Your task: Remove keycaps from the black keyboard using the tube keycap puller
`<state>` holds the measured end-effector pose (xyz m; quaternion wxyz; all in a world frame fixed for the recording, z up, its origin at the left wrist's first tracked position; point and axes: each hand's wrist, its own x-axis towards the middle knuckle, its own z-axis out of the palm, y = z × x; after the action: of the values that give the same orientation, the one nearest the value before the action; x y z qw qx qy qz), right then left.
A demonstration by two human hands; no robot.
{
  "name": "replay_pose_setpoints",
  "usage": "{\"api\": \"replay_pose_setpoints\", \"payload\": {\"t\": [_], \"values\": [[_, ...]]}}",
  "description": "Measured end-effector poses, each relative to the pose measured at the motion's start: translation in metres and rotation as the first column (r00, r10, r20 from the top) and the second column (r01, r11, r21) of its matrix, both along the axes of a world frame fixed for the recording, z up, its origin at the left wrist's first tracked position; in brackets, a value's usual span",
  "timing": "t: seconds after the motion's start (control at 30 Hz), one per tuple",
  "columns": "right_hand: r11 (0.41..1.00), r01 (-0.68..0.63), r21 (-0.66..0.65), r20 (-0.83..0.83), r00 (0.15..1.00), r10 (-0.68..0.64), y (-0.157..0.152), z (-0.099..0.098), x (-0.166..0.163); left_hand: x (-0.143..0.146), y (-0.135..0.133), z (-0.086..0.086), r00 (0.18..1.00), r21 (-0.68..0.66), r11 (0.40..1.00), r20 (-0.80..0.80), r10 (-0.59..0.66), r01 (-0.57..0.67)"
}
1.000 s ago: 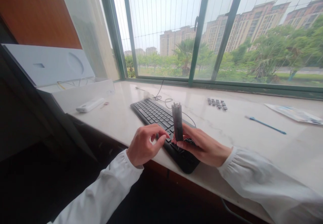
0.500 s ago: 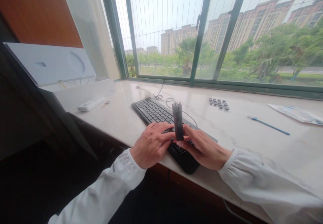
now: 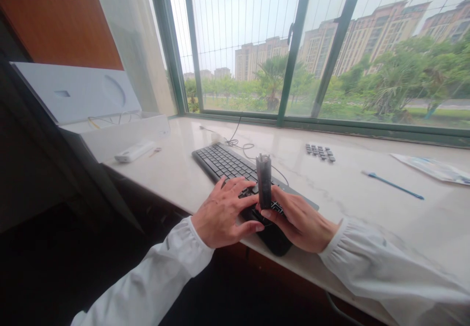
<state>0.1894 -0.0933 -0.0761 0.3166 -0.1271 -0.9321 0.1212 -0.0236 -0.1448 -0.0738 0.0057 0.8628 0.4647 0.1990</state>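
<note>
Gripping an upright, dark-grey, rod-shaped tool [image 3: 264, 181] above the near part of an oblong black plastic keyboard [image 3: 235, 167] running eleven-to-five o'clock, the right hand [image 3: 299, 218] lies at the tool's four o'clock, the spread-fingered left hand [image 3: 223, 213] at eight.

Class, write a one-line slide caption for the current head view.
Left hand on a black keyboard, right hand holding a dark object over it; loose keycaps lie beyond.
</note>
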Motion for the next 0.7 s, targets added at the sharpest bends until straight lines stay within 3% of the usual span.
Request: {"api": "replay_pose_setpoints", "payload": {"t": [0.2, 0.7], "values": [[0.999, 0.0, 0.054, -0.025, 1.0, 0.001, 0.0027, -0.0059, 0.0004, -0.0021, 0.0017, -0.0044, 1.0, -0.024, 0.999, -0.022, 0.021, -0.022], [0.999, 0.043, 0.012, 0.005, 0.999, -0.043, -0.0002, -0.0054, -0.0006, -0.0016, 0.0008, -0.0032, 0.991, -0.02, 0.999, -0.132, 0.025, -0.028]]}}
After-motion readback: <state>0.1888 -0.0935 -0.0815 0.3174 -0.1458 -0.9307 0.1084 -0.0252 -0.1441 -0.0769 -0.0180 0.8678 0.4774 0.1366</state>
